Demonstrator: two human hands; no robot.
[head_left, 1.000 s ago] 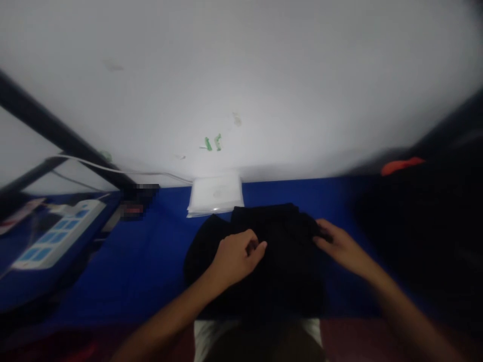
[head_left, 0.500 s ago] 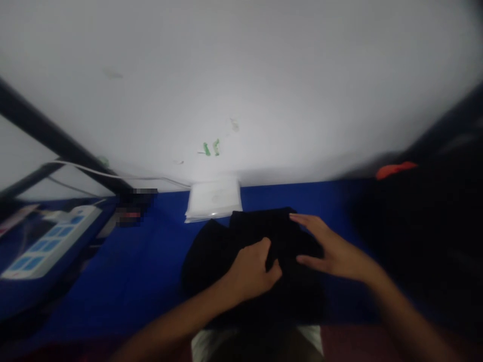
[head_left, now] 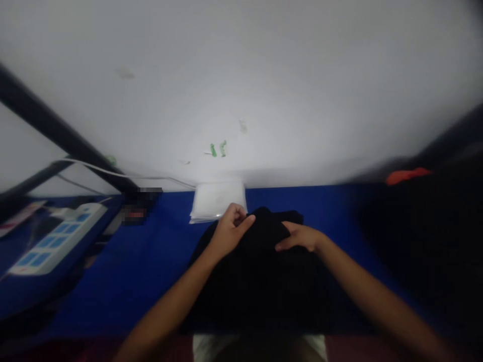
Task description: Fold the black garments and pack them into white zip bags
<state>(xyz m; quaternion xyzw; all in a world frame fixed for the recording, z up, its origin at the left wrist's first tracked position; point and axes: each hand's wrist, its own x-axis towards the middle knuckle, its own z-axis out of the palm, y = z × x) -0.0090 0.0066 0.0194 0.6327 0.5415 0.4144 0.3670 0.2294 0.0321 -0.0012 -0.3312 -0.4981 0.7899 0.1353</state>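
Note:
A black piece of cloth (head_left: 256,281), perhaps a garment, lies bunched on the blue surface (head_left: 124,281) in front of me. Its far part is lifted into a peak between my hands. My left hand (head_left: 232,229) pinches the cloth near its upper left edge, thumb and fingers curled. On the other side, my right hand (head_left: 300,237) grips the cloth's right edge, with the fingers partly tucked behind the fabric. Dark folds hide the fingertips and the shape of the cloth.
Papers or a thin white stack (head_left: 217,198) lie against the white wall (head_left: 302,100). At left is a power strip (head_left: 56,239) with blue sockets; a white cable (head_left: 113,173) runs along the wall. An orange item (head_left: 407,176) tops a dark mass at right.
My left hand has moved up and left and now pinches the cloth. My right hand, open before, has closed on the right edge. The cloth's far part has been raised.

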